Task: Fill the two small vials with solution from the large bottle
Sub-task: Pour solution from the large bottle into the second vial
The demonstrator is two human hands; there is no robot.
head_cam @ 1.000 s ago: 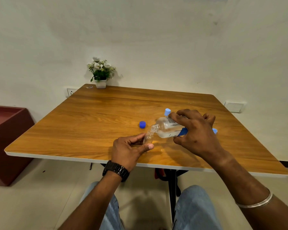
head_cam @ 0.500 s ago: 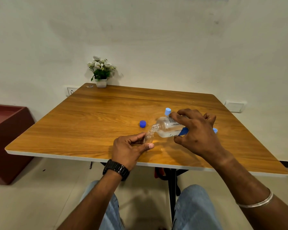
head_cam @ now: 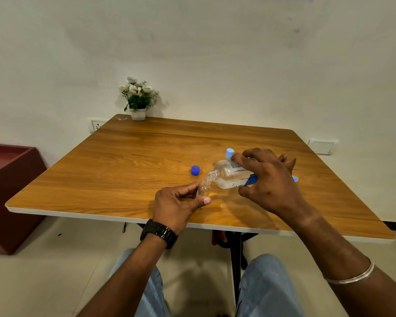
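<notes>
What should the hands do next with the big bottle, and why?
Probably keep the bottle tipped and pour slowly. The right hand holds it nearly flat, its open mouth right at the neck of the vial that the left hand steadies on the table. The vial looks mostly clear, though its fill level is hard to judge.

White wall (head_cam: 215, 53), pale tiled floor (head_cam: 44, 282). Wooden counter (head_cam: 135, 161), potted flowers (head_cam: 138, 99) at far left corner. Maroon cabinet (head_cam: 7, 191) left; wall socket (head_cam: 97, 125) beside it.
</notes>
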